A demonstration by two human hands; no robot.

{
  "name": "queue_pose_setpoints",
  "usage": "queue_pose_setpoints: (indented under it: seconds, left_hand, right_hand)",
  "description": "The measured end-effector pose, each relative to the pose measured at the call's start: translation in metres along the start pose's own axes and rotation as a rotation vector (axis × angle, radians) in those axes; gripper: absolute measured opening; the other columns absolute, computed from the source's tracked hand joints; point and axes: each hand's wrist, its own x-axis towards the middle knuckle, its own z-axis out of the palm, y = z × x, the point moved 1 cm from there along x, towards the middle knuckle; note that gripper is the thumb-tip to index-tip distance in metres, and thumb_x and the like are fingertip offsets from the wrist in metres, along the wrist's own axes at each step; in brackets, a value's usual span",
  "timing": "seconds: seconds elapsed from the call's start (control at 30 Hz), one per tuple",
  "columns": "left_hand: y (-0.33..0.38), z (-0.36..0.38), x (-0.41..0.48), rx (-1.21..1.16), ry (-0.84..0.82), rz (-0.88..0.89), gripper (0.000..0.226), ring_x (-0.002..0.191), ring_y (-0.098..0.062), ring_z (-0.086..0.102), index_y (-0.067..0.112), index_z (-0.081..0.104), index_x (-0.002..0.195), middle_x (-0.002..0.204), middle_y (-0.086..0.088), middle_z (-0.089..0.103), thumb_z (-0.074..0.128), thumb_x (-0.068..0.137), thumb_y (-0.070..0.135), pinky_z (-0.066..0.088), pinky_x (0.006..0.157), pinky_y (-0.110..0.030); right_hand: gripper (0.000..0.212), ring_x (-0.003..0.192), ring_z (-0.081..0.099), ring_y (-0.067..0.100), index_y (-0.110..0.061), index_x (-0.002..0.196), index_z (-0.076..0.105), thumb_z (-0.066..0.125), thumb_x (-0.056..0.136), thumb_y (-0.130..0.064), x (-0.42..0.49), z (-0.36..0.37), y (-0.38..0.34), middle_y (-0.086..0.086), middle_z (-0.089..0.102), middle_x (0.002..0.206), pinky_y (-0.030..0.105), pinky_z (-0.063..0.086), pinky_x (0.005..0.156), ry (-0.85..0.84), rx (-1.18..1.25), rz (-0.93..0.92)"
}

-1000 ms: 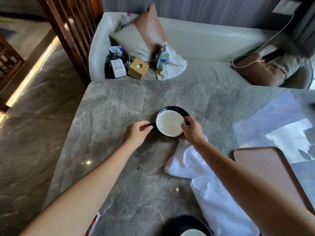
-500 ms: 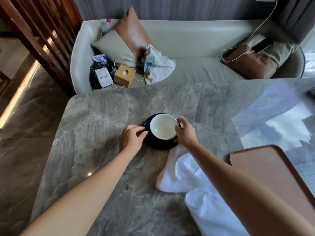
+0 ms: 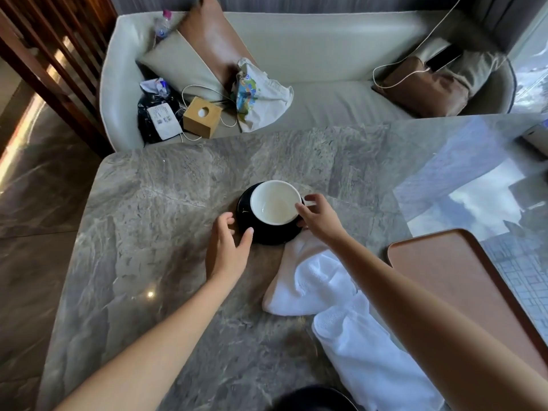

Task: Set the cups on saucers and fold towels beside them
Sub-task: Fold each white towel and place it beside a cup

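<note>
White cup (image 3: 275, 204) on black saucer (image 3: 268, 236), towels (image 3: 321, 284) beside

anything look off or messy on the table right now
The cup looks off-centre on the black saucer, crowding its far edge. The white towels lie crumpled and unfolded beside it.

A grey-veined marble table (image 3: 166, 221) is seen in the foreground, and a brown tray (image 3: 462, 280) with rounded corners is laid at its right side. Behind the table a pale sofa (image 3: 326, 48) is placed, at whose left end a tan cushion (image 3: 213, 40) and a grey cushion (image 3: 178, 63) are leaned together, with a plastic bottle (image 3: 163, 23) tucked behind them and a black bag (image 3: 154, 114), a wooden tissue box (image 3: 201, 117) and a printed cloth bag (image 3: 261, 96) set in front. A dark brown cushion (image 3: 424, 87) is lodged at the right end, and a wooden slatted screen (image 3: 50, 54) is stood on the polished stone floor (image 3: 35, 203) to the left.
</note>
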Motion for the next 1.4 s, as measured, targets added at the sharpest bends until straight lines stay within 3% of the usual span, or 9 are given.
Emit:
queue_pose_setpoints:
  seconds: [0.17, 0.4, 0.5, 0.67, 0.87, 0.97, 1.1, 1.2, 1.4]
  left_hand:
    - [-0.019, 0.005, -0.074, 0.069, -0.178, 0.263, 0.022, 0.09, -0.017, 0.054, 0.009, 0.053, 0.106, 0.1, 0.0, 0.053, 0.06, 0.085, 0.015, 0.047, 0.083, -0.04]
    - [-0.031, 0.016, -0.105, 0.501, -0.436, 0.406, 0.039, 0.115, -0.015, 0.042, 0.028, 0.05, 0.118, 0.123, 0.009, 0.046, 0.057, 0.08, 0.029, 0.038, 0.088, -0.032]
    - [-0.01, 0.014, -0.097, 0.324, -0.377, 0.341, 0.016, 0.099, -0.027, 0.055, 0.012, 0.064, 0.097, 0.101, -0.006, 0.061, 0.06, 0.082, 0.011, 0.041, 0.082, -0.038]
    - [0.027, 0.0, -0.095, 0.177, -0.298, 0.264, 0.011, 0.082, -0.029, 0.058, 0.012, 0.061, 0.092, 0.085, -0.009, 0.067, 0.058, 0.087, 0.021, 0.043, 0.069, -0.036]
    - [0.074, -0.014, -0.103, -0.116, -0.232, 0.292, 0.029, 0.058, -0.019, 0.042, 0.004, 0.048, 0.069, 0.06, -0.014, 0.049, 0.06, 0.088, 0.021, 0.029, 0.055, -0.032]
    - [0.089, -0.024, -0.107, -0.199, -0.271, 0.286, 0.045, 0.055, -0.013, 0.031, 0.016, 0.035, 0.056, 0.053, 0.004, 0.032, 0.067, 0.079, 0.036, 0.022, 0.054, -0.032]
    - [0.089, -0.037, -0.118, -0.146, -0.468, 0.249, 0.029, 0.066, -0.01, 0.043, 0.003, 0.055, 0.071, 0.068, 0.001, 0.049, 0.071, 0.069, 0.026, 0.032, 0.061, -0.03]
    - [0.08, -0.058, -0.118, -0.034, -0.298, 0.268, 0.006, 0.063, -0.015, 0.044, 0.006, 0.047, 0.062, 0.066, -0.001, 0.045, 0.051, 0.061, 0.01, 0.032, 0.062, -0.031]
    - [0.059, -0.113, -0.128, -0.17, 0.087, 0.093, 0.029, 0.064, -0.013, 0.055, 0.019, 0.049, 0.061, 0.071, -0.009, 0.065, 0.056, 0.074, -0.006, 0.042, 0.06, -0.025]
  right_hand:
    - [0.016, 0.074, 0.061, 0.006, -0.013, 0.094, 0.062, 0.055, 0.085, -0.002, -0.042, -0.019, 0.004, -0.004, 0.066, 0.085, 0.021, 0.047, 0.071, 0.216, -0.019, -0.28]
    - [0.017, 0.073, 0.064, 0.017, -0.012, 0.08, 0.066, 0.053, 0.075, -0.002, -0.117, -0.007, 0.019, 0.006, 0.068, 0.076, 0.029, 0.051, 0.076, -0.038, -0.04, -0.195]
    - [0.014, 0.086, 0.064, 0.018, -0.003, 0.09, 0.068, 0.058, 0.079, -0.003, -0.137, -0.002, 0.032, 0.011, 0.071, 0.091, 0.017, 0.047, 0.077, -0.15, -0.168, -0.204]
    - [0.042, 0.103, 0.057, 0.019, -0.006, 0.112, 0.058, 0.074, 0.074, -0.017, -0.154, -0.008, 0.048, 0.007, 0.063, 0.11, 0.034, 0.045, 0.088, -0.224, -0.39, -0.271]
    - [0.009, 0.066, 0.056, 0.012, -0.031, 0.086, 0.053, 0.06, 0.084, -0.024, -0.16, -0.028, 0.031, -0.011, 0.059, 0.071, 0.025, 0.03, 0.056, 0.187, -0.335, -0.34]
    - [0.01, 0.063, 0.059, 0.017, -0.028, 0.091, 0.05, 0.048, 0.084, -0.021, -0.155, -0.041, 0.009, -0.007, 0.062, 0.069, 0.026, 0.035, 0.055, 0.194, -0.306, -0.399]
    - [0.017, 0.056, 0.05, 0.015, -0.029, 0.098, 0.041, 0.045, 0.085, -0.02, -0.153, -0.052, -0.017, -0.012, 0.051, 0.063, 0.029, 0.033, 0.053, 0.179, -0.252, -0.511]
    - [0.023, 0.053, 0.046, 0.01, -0.03, 0.102, 0.043, 0.048, 0.082, -0.021, -0.157, -0.061, -0.024, -0.014, 0.052, 0.061, 0.027, 0.033, 0.049, 0.139, -0.249, -0.676]
    - [0.025, 0.063, 0.059, 0.021, -0.033, 0.1, 0.047, 0.047, 0.076, -0.022, -0.172, -0.041, -0.036, 0.001, 0.067, 0.074, 0.031, 0.041, 0.056, 0.002, -0.273, -0.838]
